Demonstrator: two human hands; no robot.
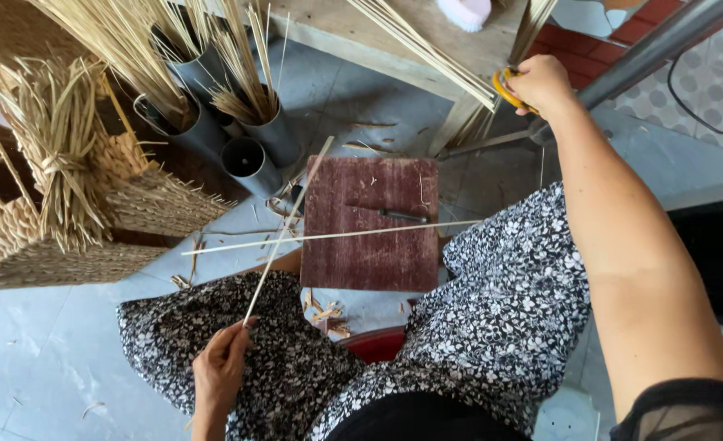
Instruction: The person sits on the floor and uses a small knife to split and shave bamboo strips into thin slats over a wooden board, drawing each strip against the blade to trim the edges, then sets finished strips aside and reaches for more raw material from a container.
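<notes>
My left hand rests over my left knee and pinches the near end of a long thin cane stick that slants up past a dark red wooden board. A second pale stick lies crosswise over the board. A small dark metal tool lies on the board. My right hand is stretched far forward and grips yellow-handled scissors beside a bundle of pale sticks leaning off a wooden bench.
Grey plastic pipes holding straw bundles stand beyond the board. Woven straw baskets sit at the left. A wooden bench and a slanting metal pole are ahead. Straw scraps litter the grey tiled floor. A red stool edge shows between my knees.
</notes>
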